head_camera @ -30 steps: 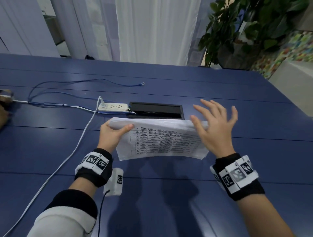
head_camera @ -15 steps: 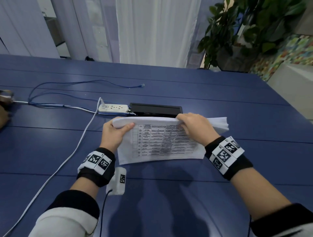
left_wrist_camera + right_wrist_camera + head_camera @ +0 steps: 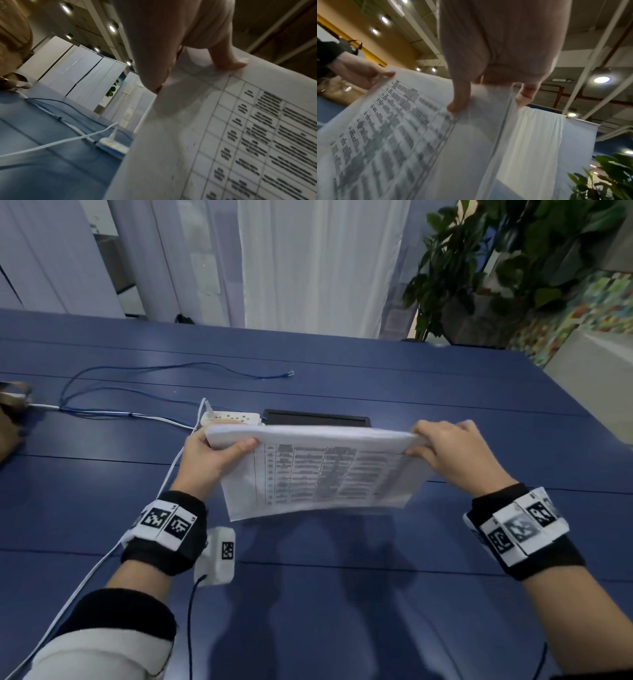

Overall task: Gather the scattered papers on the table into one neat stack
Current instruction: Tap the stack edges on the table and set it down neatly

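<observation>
A stack of white papers (image 3: 318,474) printed with a table stands tilted on its lower long edge on the blue table (image 3: 342,594). My left hand (image 3: 219,453) grips the stack's upper left corner, thumb on the printed face. My right hand (image 3: 445,450) grips the upper right corner, fingers curled over the top edge. In the left wrist view my thumb rests on the paper stack (image 3: 240,135). In the right wrist view the stack (image 3: 402,135) fills the left side, my thumb pinches it, and the left hand (image 3: 364,75) holds the far corner.
A white power strip (image 3: 233,417) with white and blue cables (image 3: 102,412) lies just behind the stack on the left. A black recessed cable box (image 3: 315,417) sits behind the papers. A potted plant (image 3: 496,268) stands beyond the table's far right corner.
My right hand came off the stack's right side open, then closed on its top edge and slid out to the upper right corner. The left hand kept its grip.
</observation>
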Available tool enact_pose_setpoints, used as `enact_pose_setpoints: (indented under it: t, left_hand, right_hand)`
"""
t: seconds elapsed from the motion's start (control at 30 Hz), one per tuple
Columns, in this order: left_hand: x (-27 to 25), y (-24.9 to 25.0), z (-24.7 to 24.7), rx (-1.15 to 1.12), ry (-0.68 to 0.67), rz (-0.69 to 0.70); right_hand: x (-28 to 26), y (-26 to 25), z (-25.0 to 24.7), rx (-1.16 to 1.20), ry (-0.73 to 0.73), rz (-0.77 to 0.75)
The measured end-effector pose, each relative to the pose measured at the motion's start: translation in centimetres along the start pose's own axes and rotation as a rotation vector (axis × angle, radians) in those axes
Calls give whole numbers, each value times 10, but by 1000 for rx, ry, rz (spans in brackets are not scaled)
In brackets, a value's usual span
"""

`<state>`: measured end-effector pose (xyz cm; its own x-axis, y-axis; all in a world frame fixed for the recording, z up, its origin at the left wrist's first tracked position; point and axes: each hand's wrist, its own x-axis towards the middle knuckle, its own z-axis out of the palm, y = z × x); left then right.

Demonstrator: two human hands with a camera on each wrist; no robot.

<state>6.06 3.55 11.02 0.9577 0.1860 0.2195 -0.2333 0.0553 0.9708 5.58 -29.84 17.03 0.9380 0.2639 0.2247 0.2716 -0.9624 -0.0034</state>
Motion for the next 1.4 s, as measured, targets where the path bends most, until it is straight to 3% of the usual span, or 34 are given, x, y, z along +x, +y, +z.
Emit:
enact_pose_setpoints:
  t: [0.07, 0.1, 0.3, 0.47, 0.57, 0.67, 0.8, 0.93, 1.13, 1.23, 1.4]
  left_hand:
    - [-3, -13, -1, 53, -25, -51]
    - [-5, -18, -2, 67, -18, -75]
    - [-1, -29, -1, 55, 15, -117]
    - [2, -30, 3, 82, -1, -110]
    - [2, -31, 1, 32, 45, -107]
    - [-1, -36, -3, 14, 42, -127]
    - [-5, -37, 0, 17, 13, -154]
    - [-3, -30, 3, -12, 77, -156]
    - [8, -1, 12, -58, 115, -7]
    - [8, -16, 12, -20, 97, -51]
    - [2, -45, 7, 2, 47, -198]
  right_hand:
    - [-1, -2, 15, -60, -171, 17]
    - [0, -2, 22, -78, -188, 11]
    - [11, -3, 26, -107, -154, 20]
    - [13, -6, 34, -69, -124, -62]
    - [13, 12, 28, 184, -34, 67]
    - [6, 30, 36, 662, 95, 222]
    - [-4, 13, 72, 1335, 156, 474]
    - [6, 2, 76, 1416, 254, 529]
    - [6, 3, 38, 1472, 490, 398]
    - [-8, 3, 60, 1439, 466, 453]
    - [-13, 19, 100, 1456, 291, 534]
